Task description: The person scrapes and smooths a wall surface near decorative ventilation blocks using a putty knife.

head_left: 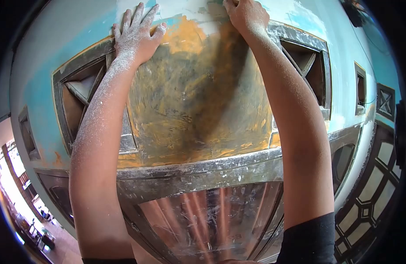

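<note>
My left hand (136, 37), dusted with white powder, lies spread against the wall at the upper left, over white and turquoise paint (86, 42) beside an orange patch (185, 35). At the top edge of the view, my right hand (248, 16) is raised against the wall with its fingers curled together. Whatever its fingertips hold is cut off or too hidden to make out. Between my forearms is a wall section (181, 101) with scraped dark and orange paint, crossed by a shadow.
Wooden vent frames (57, 88) (328, 79) flank the scraped section. Below runs a worn wooden ledge (198, 166) above a glazed panel (211, 215). A dark lattice door (365, 193) stands at the right. A bright opening (11, 176) and tiled floor (60, 242) show at the lower left.
</note>
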### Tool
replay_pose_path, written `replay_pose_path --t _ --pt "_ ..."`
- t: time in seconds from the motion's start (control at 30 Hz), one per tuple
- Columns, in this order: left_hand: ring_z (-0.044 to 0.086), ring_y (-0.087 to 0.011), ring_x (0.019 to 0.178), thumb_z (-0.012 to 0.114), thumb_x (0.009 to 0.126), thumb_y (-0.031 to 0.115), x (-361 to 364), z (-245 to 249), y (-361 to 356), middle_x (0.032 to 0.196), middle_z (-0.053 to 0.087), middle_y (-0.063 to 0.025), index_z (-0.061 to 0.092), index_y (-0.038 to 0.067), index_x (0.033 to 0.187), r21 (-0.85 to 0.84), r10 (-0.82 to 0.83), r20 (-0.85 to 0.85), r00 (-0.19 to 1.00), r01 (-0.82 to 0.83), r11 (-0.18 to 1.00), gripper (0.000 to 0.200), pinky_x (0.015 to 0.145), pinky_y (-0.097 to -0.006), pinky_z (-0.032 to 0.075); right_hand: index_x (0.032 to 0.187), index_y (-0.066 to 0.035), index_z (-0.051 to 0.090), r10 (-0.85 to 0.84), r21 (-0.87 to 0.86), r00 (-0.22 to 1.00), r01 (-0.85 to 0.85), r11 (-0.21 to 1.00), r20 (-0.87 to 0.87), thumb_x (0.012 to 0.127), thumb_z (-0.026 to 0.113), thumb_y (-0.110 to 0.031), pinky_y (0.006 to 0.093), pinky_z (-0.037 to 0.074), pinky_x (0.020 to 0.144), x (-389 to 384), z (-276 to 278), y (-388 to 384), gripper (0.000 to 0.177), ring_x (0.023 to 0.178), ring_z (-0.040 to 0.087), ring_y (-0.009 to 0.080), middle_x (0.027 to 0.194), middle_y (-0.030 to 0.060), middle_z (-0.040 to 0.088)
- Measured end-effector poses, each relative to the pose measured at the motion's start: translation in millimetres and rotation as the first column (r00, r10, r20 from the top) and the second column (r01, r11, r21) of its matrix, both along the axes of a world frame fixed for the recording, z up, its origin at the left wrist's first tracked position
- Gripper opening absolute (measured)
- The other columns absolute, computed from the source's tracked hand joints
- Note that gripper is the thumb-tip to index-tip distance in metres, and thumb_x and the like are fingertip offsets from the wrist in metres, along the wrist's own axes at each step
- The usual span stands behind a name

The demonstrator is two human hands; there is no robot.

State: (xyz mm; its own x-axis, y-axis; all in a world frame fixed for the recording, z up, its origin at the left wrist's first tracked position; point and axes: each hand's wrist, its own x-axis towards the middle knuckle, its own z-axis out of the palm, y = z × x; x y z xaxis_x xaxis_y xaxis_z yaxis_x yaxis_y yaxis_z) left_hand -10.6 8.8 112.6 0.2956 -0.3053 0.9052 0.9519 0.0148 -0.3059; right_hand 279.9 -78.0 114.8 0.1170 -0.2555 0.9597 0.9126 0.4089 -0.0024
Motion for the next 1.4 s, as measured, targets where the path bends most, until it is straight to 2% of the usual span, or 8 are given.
replay_pose_path --t 0.13,0.3,0.4,0.73,0.83,0.9,1.2,1.4 --pt "0.014 -0.0319 0.158 0.041 0.104 0.061 0 3 -2 0.172 0.017 -0.0007 0.026 0.042 0.162 -0.005 0.029 -0.007 1.000 -0.029 1.000 0.063 0.124 -0.0642 0.011 0.123 -0.016 0.066 -0.031 -0.039 1.000 0.030 0.999 -0.007 0.095 0.063 -0.035 0.0516 0.054 0.087 4 14 8 0.034 0.097 0.071 0.0403 0.104 0.0184 0.075" --pt "0.013 -0.0316 0.158 0.040 0.103 0.062 -2 4 3 0.172 0.016 -0.0004 0.025 0.042 0.162 0.010 0.026 -0.017 1.000 -0.026 1.000 0.064 0.124 -0.0641 0.010 0.119 -0.018 0.069 0.057 0.117 0.998 -0.056 0.992 -0.004 0.095 0.063 -0.034 0.0507 0.055 0.086 8 14 19 0.029 0.096 0.071 0.0404 0.102 0.0169 0.076" --pt "0.013 -0.0318 0.158 0.041 0.103 0.062 -2 4 2 0.172 0.016 -0.0007 0.025 0.043 0.162 0.012 0.029 -0.017 0.999 -0.028 1.000 0.064 0.124 -0.0639 0.010 0.118 -0.017 0.069 -0.009 0.002 0.999 0.009 1.000 -0.032 0.096 0.062 -0.034 0.0508 0.055 0.086 7 12 13 0.028 0.095 0.072 0.0404 0.101 0.0166 0.076" --pt "0.014 -0.0321 0.158 0.042 0.103 0.061 -2 2 1 0.172 0.017 -0.0014 0.025 0.041 0.162 0.015 0.019 -0.023 1.000 -0.018 1.000 0.064 0.124 -0.0631 0.011 0.118 -0.013 0.068 -0.001 -0.004 1.000 0.000 1.000 -0.030 0.097 0.061 -0.035 0.0524 0.054 0.086 7 13 13 0.031 0.094 0.071 0.0410 0.099 0.0179 0.075" --pt "0.014 -0.0313 0.158 0.041 0.104 0.060 2 0 0 0.172 0.017 -0.0010 0.024 0.042 0.162 0.008 -0.004 -0.010 1.000 0.004 1.000 0.064 0.125 -0.0625 0.011 0.121 -0.015 0.068 -0.016 0.069 0.999 0.018 0.997 -0.030 0.097 0.060 -0.036 0.0519 0.051 0.091 5 18 15 0.033 0.096 0.071 0.0398 0.100 0.0175 0.076" --pt "0.014 -0.0307 0.158 0.041 0.104 0.060 6 -4 -3 0.172 0.017 -0.0008 0.024 0.042 0.162 -0.018 -0.024 0.012 1.000 0.024 1.000 0.063 0.125 -0.0622 0.011 0.125 -0.017 0.068 -0.084 -0.054 0.995 0.081 0.995 -0.061 0.098 0.059 -0.037 0.0505 0.049 0.094 2 22 13 0.034 0.099 0.071 0.0384 0.103 0.0161 0.076" --pt "0.015 -0.0300 0.158 0.041 0.104 0.060 6 -6 -5 0.172 0.018 -0.0002 0.025 0.042 0.162 -0.019 -0.007 0.038 0.999 0.008 1.000 0.063 0.125 -0.0612 0.011 0.129 -0.019 0.067 -0.095 -0.052 0.994 0.093 0.994 -0.048 0.098 0.060 -0.036 0.0496 0.048 0.094 5 19 13 0.036 0.102 0.071 0.0353 0.106 0.0135 0.076" --pt "0.016 -0.0299 0.158 0.042 0.104 0.059 6 -6 -4 0.172 0.019 -0.0004 0.027 0.041 0.162 0.000 -0.005 0.033 0.999 0.005 1.000 0.062 0.125 -0.0614 0.012 0.133 -0.019 0.064 -0.007 0.027 1.000 0.006 1.000 0.004 0.095 0.065 -0.037 0.0486 0.050 0.095 10 20 20 0.043 0.108 0.069 0.0366 0.115 0.0136 0.074"
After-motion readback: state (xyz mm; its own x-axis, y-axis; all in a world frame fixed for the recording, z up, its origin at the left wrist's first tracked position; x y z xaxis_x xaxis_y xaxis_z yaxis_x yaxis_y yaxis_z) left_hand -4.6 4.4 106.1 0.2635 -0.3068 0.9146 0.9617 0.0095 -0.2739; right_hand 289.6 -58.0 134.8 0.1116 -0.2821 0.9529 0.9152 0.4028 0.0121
